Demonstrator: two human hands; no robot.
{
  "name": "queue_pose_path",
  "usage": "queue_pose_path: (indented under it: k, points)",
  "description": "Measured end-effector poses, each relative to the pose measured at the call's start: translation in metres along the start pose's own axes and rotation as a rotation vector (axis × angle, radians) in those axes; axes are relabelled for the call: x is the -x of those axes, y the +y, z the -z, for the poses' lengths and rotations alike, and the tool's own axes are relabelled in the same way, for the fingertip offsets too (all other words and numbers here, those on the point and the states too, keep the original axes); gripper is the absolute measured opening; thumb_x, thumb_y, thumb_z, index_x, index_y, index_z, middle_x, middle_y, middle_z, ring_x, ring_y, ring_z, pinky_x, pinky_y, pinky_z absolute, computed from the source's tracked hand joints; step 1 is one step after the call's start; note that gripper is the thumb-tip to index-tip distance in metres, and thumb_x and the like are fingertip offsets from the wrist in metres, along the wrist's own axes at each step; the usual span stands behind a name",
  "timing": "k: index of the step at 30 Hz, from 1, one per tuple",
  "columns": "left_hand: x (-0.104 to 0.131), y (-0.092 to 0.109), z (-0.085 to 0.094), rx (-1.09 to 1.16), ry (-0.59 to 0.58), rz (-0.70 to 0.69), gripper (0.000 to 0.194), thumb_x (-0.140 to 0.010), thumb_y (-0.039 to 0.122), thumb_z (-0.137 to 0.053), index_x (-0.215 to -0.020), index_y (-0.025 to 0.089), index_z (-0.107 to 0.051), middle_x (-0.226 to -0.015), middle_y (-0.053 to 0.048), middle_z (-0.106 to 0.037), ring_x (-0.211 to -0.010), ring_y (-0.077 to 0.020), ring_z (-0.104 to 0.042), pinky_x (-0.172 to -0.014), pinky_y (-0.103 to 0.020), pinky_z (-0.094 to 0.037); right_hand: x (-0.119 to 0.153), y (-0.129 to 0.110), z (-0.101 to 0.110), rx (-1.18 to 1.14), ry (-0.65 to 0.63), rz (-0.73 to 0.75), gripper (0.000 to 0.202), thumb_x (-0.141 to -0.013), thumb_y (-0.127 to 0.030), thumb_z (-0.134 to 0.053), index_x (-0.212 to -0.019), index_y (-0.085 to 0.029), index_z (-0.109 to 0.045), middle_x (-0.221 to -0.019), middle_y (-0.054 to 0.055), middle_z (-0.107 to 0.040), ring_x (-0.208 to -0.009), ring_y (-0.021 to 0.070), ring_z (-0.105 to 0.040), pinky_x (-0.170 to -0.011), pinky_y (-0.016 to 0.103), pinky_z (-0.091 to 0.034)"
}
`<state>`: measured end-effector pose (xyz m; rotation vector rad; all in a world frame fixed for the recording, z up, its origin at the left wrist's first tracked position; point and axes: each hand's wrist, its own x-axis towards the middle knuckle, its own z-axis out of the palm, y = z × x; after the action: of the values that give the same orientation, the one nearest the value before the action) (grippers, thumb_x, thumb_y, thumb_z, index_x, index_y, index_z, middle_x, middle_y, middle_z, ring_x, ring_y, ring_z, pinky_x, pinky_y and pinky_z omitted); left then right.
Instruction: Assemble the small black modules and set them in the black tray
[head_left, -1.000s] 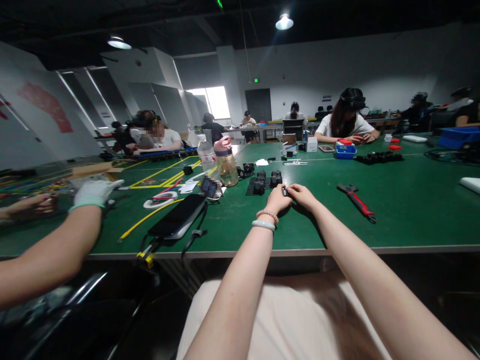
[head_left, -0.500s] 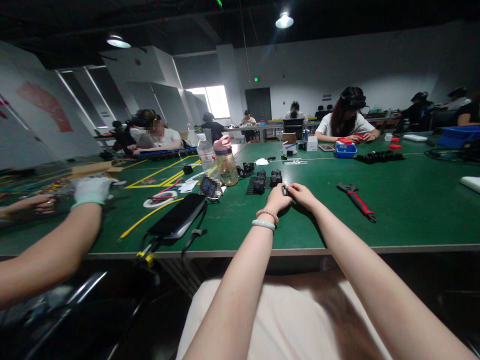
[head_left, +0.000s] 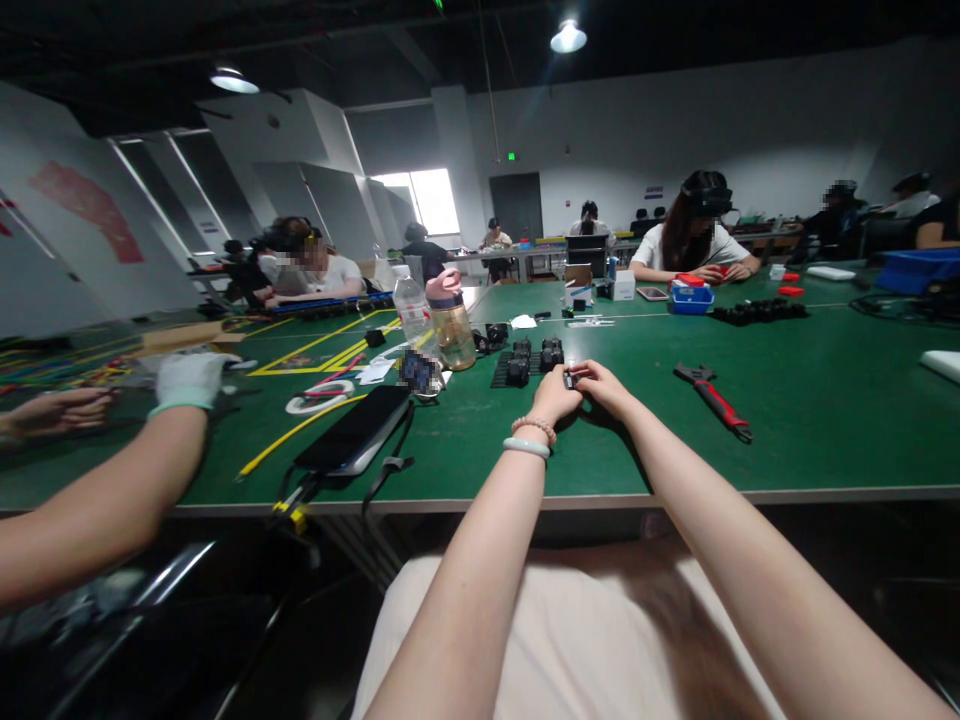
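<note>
Between my hands, just above the green table (head_left: pixel 570 450), is a small black part (head_left: pixel 570 380) with a light marking; its exact kind is too small to make out. My left hand (head_left: pixel 553 396) is closed on its near left side. The fingers of my right hand (head_left: pixel 602 388) are bent against its right side, their tips partly hidden. Right beyond my left hand stand several black blocky parts (head_left: pixel 519 362) on dark ribbed bases. An adjustable wrench (head_left: pixel 712 400) with a red and black handle lies to the right of my right hand.
At left lie a power bank-like black device (head_left: pixel 356 430) with cables, a yellow cable (head_left: pixel 296 437) and a white coil (head_left: pixel 319 397). A pink-lidded bottle (head_left: pixel 452 325) stands behind. A co-worker's gloved hand (head_left: pixel 187 382) works at far left. A blue bin (head_left: pixel 691 300) sits across the table.
My right fingers have shifted slightly on the small black part, lifting a little and showing more of it. The co-worker's gloved hand at left has moved slightly right.
</note>
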<state>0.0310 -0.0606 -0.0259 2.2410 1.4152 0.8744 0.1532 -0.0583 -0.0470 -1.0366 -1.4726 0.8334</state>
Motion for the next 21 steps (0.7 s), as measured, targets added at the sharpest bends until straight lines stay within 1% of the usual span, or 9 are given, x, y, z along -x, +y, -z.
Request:
queue_pose_path:
  k: [6,14,21]
  points:
    - [0.0004,0.0024,0.001,-0.02,-0.005,0.037,0.051,-0.057,0.016,-0.055,-0.107,0.017,-0.043,-0.1,-0.008,-0.055,-0.087,-0.0185,-0.052,-0.073,-0.026,-0.04,0.0018,-0.0023,-0.0002,0.068,0.031,0.016,0.025,-0.056,-0.014,-0.051,-0.08,-0.018,-0.054,-0.083,0.001,-0.057,-0.079,0.0131,-0.052,-0.076,0.029,-0.039]
    - [-0.0017,-0.0008,-0.0013,-0.031,0.0,0.021,0.049,-0.057,0.018,-0.055,-0.105,0.018,-0.044,-0.097,-0.007,-0.056,-0.084,-0.0181,-0.053,-0.071,-0.025,-0.041,0.0017,-0.0008,0.0001,0.124,0.024,0.031,0.024,-0.058,-0.017,-0.051,-0.081,-0.017,-0.055,-0.079,0.0,-0.058,-0.075,0.0125,-0.053,-0.074,0.029,-0.04]
    - [-0.0026,-0.0026,-0.0027,-0.054,-0.004,0.021,0.048,-0.058,0.019,-0.055,-0.104,0.018,-0.043,-0.096,-0.006,-0.056,-0.083,-0.0175,-0.053,-0.069,-0.025,-0.041,0.0022,-0.0024,0.0008,0.147,0.022,0.026,0.023,-0.059,-0.02,-0.051,-0.081,-0.017,-0.056,-0.079,0.0,-0.059,-0.075,0.0123,-0.053,-0.074,0.028,-0.04]
